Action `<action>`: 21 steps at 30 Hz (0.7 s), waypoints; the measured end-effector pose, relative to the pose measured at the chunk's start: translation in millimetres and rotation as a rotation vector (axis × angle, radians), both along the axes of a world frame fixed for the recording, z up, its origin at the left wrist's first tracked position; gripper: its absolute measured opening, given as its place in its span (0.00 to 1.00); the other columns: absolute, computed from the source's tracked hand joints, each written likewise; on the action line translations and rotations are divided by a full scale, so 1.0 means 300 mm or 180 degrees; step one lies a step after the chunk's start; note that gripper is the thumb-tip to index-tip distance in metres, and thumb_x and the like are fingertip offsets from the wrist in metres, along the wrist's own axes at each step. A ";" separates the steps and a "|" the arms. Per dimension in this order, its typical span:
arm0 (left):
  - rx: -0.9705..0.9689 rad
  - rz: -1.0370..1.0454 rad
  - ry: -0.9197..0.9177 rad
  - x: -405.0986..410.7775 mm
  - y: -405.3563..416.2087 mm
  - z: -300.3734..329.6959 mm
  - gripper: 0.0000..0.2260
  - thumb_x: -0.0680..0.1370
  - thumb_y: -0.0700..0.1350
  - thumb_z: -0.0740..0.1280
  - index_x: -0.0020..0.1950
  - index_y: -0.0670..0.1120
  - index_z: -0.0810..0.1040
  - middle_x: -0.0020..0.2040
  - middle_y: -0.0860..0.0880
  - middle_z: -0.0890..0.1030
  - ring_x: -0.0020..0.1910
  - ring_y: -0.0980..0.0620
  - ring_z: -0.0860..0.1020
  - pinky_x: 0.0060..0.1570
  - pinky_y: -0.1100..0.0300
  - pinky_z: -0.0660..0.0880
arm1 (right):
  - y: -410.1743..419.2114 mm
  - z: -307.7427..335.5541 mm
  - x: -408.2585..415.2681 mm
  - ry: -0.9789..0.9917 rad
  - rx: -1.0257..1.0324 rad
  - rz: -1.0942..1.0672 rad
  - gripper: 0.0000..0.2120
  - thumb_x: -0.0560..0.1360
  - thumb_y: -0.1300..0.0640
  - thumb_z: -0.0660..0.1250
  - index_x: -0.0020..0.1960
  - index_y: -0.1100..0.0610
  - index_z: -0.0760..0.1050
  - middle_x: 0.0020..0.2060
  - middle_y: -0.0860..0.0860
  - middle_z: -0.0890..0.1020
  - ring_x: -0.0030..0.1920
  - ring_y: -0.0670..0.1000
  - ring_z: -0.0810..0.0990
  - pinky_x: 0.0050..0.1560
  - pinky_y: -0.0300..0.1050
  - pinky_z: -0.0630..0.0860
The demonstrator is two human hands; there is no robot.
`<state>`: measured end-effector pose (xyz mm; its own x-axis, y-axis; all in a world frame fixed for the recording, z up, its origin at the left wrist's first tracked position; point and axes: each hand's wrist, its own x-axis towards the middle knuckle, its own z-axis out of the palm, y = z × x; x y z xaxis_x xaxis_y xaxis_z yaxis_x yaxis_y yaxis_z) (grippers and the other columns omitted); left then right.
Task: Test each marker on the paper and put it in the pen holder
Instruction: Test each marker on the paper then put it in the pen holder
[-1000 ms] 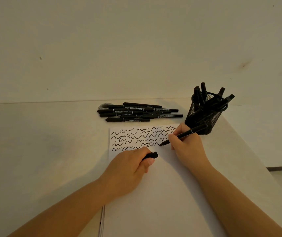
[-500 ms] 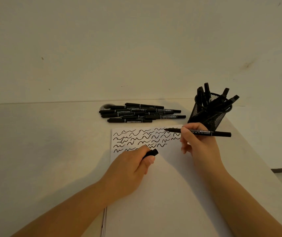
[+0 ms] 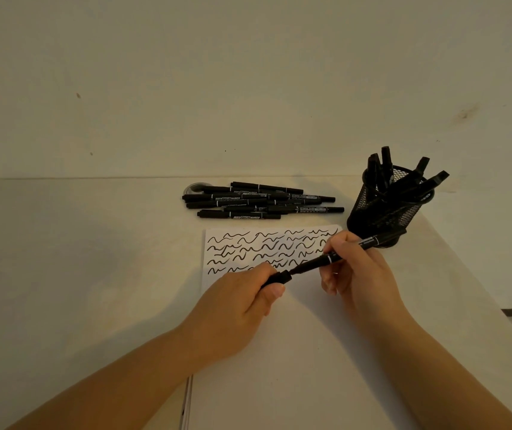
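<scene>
Marker tip meets cap above the paper.
Right hand [image 3: 357,268] pinches the marker [image 3: 338,256]; left hand [image 3: 242,301] grips the cap [image 3: 281,277], part hidden. Holder [image 3: 385,209] stands near the table's right edge; paper [image 3: 279,352] is cut off below.

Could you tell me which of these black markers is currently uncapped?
The marker in the right hand; its cap sits in the left hand.

Two bare forearms in view, no sleeves visible. Left hand [image 3: 236,301] and right hand [image 3: 358,271]: no rings, watch, gloves or bracelets. Fingernails short, unpainted as far as visible.
</scene>
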<state>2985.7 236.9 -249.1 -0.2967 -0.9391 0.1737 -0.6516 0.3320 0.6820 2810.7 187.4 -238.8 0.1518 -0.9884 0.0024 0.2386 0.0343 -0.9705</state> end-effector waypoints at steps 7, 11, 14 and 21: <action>-0.0032 -0.0074 0.0001 0.001 0.002 0.006 0.10 0.78 0.55 0.52 0.43 0.54 0.68 0.31 0.56 0.73 0.33 0.53 0.73 0.30 0.63 0.66 | 0.026 0.005 0.015 0.0604 -0.0306 0.0383 0.09 0.76 0.63 0.61 0.37 0.57 0.71 0.23 0.52 0.77 0.24 0.49 0.73 0.25 0.38 0.71; -0.0092 -0.0115 -0.0141 0.003 -0.001 0.002 0.09 0.79 0.53 0.53 0.39 0.57 0.65 0.31 0.52 0.74 0.30 0.53 0.71 0.30 0.58 0.66 | 0.035 0.005 0.017 0.0841 -0.0470 0.0675 0.06 0.74 0.61 0.64 0.38 0.58 0.72 0.25 0.52 0.79 0.26 0.48 0.75 0.27 0.38 0.73; -0.0133 -0.0109 -0.0350 0.004 -0.004 -0.001 0.11 0.79 0.52 0.55 0.37 0.58 0.61 0.29 0.55 0.69 0.28 0.56 0.68 0.28 0.63 0.62 | 0.036 0.000 0.018 0.1002 -0.0560 0.0791 0.05 0.73 0.59 0.66 0.39 0.58 0.73 0.25 0.50 0.78 0.26 0.47 0.74 0.27 0.37 0.72; -0.0243 -0.0072 -0.0404 0.015 -0.001 -0.009 0.12 0.77 0.56 0.51 0.41 0.52 0.66 0.27 0.56 0.66 0.27 0.57 0.67 0.27 0.65 0.59 | 0.039 0.000 0.017 0.0770 -0.0538 0.1022 0.09 0.67 0.54 0.67 0.40 0.59 0.72 0.26 0.51 0.76 0.27 0.50 0.71 0.26 0.39 0.70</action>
<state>2990.3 236.4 -251.8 -0.3417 -0.9174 0.2041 -0.7227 0.3953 0.5669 2815.7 199.2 -238.8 0.4676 -0.8797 0.0868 0.0069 -0.0946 -0.9955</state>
